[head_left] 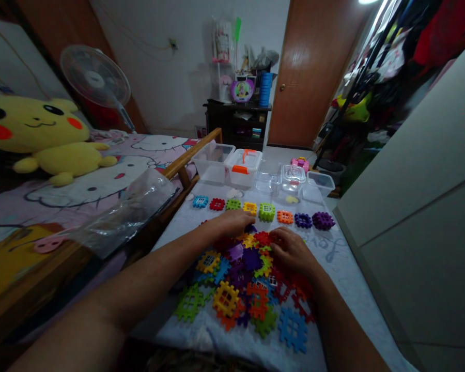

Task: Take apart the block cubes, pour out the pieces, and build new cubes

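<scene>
A heap of colourful plastic interlocking building blocks lies on the cloth-covered table before me. My left hand (235, 221) is over the heap's far side, fingers stretched out, close to a dark purple block (251, 228). On the heap's right side, my right hand (293, 249) has its fingers curved and apart beside a red block (262, 238). Neither hand visibly holds a block; the left fingertips are partly hidden. Beyond the hands runs a row of blocks sorted by colour, among them a blue block (200, 201), a light green stack (267, 212) and a purple stack (323, 220).
Behind the row stand an open clear bin (213, 163), a lidded box with orange clasps (243, 175) and smaller clear containers (321, 182). At left, a wooden bed rail (178, 157) borders the table, with a plastic bag (127, 206) over it. A white cabinet (414, 206) stands at right.
</scene>
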A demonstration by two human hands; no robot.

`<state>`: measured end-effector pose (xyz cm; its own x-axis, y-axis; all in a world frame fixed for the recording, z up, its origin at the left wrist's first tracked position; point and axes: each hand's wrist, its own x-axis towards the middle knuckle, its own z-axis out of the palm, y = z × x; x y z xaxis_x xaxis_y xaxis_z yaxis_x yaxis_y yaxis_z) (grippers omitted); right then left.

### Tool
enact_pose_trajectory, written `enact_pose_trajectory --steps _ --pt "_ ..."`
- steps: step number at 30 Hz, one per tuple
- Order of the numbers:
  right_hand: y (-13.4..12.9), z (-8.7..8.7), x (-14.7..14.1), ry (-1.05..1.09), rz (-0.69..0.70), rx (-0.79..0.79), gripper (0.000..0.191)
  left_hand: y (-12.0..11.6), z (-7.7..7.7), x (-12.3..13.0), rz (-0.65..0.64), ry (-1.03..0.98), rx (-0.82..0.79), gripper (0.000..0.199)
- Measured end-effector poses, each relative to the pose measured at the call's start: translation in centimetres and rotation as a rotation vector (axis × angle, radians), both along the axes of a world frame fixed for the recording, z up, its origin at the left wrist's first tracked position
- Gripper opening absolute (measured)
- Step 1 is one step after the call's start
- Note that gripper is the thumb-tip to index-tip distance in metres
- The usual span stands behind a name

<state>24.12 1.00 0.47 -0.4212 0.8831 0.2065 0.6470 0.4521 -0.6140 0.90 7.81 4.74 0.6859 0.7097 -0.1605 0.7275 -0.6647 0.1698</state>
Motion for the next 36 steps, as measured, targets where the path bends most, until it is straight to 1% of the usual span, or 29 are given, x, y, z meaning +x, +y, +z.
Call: enact_pose_trajectory --steps 3,6,9,14,18,22,25,27,28,30,32,34,36 --pt "0.0 0.0 0.0 0.005 -0.005 0.003 0.021 -0.7 -0.5 -0.2 0.027 0.029 -0.007 0.044" --pt "0.0 0.1 0.0 -0.011 0.001 -0.006 0.021 -0.6 -0.5 -0.5 0.056 0.053 0.007 0.035" --pt "0.1 0.1 0.0 -0.014 -0.003 0.003 0.023 -0.4 -0.5 -0.8 0.062 0.034 0.009 0.025" --pt "0.1 -0.1 0.0 0.026 -0.017 0.026 0.023 -0.1 -0.4 -1.2 0.073 -0.031 -0.009 0.021" --pt "0.1 -0.1 0.1 0.029 -0.019 0.017 0.022 -0.3 -0.2 -1.8 0.079 -0.129 -0.100 0.018" --pt "0.1 0.2 0.1 0.008 -0.016 -0.003 0.023 -1.0 0.6 -2.6 0.124 -0.315 -0.186 0.014" --pt "0.0 0.5 0.0 -0.012 -0.005 -0.005 0.022 -1.9 1.4 -3.0 0.177 -0.454 -0.336 0.018" --pt "-0.1 0.7 0.0 -0.015 -0.001 -0.005 0.021 -2.4 1.7 -3.2 0.187 -0.479 -0.374 0.023" --pt "-0.1 0.7 -0.1 -0.011 -0.003 -0.004 0.021 -2.7 1.8 -3.4 0.186 -0.470 -0.345 0.025" --pt "-0.1 0.7 -0.1 0.003 -0.010 -0.002 0.021 -3.2 2.0 -4.1 0.195 -0.441 -0.223 0.029" --pt "-0.1 0.6 0.0 0.017 -0.018 -0.001 0.020 -4.0 2.1 -5.4 0.223 -0.419 -0.123 0.033" --pt "-0.1 0.5 0.1 0.027 -0.018 0.004 0.021 -5.4 2.2 -7.2 0.256 -0.418 -0.094 0.032" --pt "0.0 0.4 0.2 0.026 -0.014 0.004 0.021 -7.4 2.1 -9.1 0.266 -0.431 -0.073 0.030"
